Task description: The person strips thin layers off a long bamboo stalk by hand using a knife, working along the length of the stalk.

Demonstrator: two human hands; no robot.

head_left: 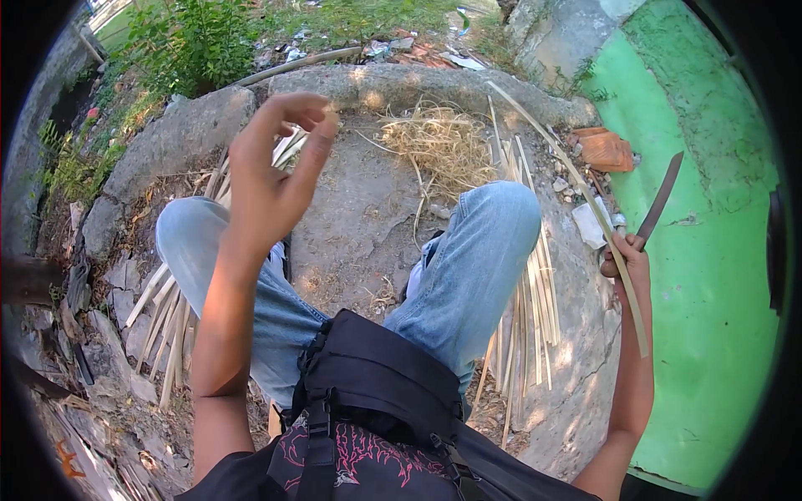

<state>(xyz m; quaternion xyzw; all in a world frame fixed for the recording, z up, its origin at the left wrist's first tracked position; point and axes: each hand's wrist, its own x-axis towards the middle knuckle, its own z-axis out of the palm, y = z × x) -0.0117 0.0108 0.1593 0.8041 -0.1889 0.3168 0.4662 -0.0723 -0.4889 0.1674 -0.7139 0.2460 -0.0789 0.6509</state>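
Observation:
My left hand is raised above my left knee, slightly blurred. Its fingers are loosely bent, with thumb and forefinger curved toward each other, and I see nothing held between them. At the right, my right hand is closed around a knife with a long dark blade pointing up and away. The same hand also grips a long, thin bamboo-like strip, which slants from the far stone edge down past my wrist. Part of the knife's handle is hidden by the fingers.
Pale strips lie beside my right leg, and another bundle lies by my left. A heap of curly shavings sits before a low stone kerb. A green wall stands close on the right, near a broken orange brick.

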